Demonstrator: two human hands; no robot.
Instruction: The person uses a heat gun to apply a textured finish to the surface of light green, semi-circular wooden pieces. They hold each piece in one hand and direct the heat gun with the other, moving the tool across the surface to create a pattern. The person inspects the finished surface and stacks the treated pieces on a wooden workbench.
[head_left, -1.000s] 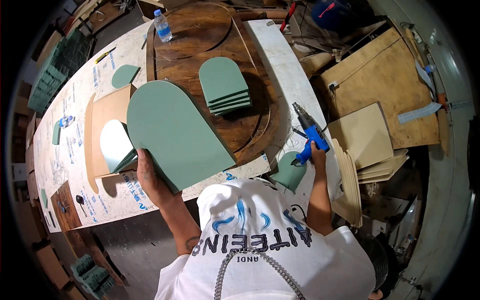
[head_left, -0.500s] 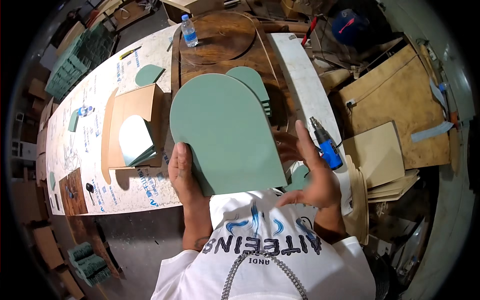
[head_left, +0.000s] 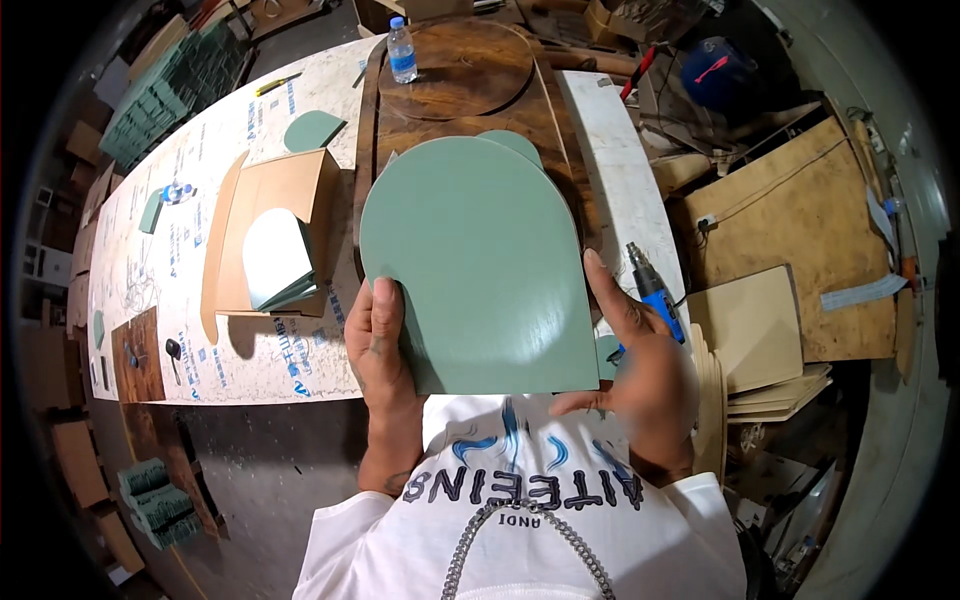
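Note:
A green panel [head_left: 480, 270] with a rounded top and straight bottom edge stands in front of my chest, its broad face toward me. My left hand [head_left: 382, 335] grips its left edge, thumb on the front and fingers hidden behind. At the lower right corner is my right hand [head_left: 645, 375], partly blurred. Its index finger stretches up along the right edge and its thumb points in below the bottom edge. Behind the panel's top shows another green rounded piece [head_left: 522, 146], mostly covered.
A cardboard box [head_left: 280, 200] holding white-faced arched pieces [head_left: 277, 250] is on the white table [head_left: 150, 270]. Beyond the panel lie a dark wooden board [head_left: 455, 70] and a water bottle [head_left: 402, 52]. A blue heat gun [head_left: 655, 300] rests at right, near beige sheets [head_left: 750, 320].
The green panel has shifted slightly right in view and turned more upright, with a brighter sheen. My right hand's index finger has come closer to its right edge.

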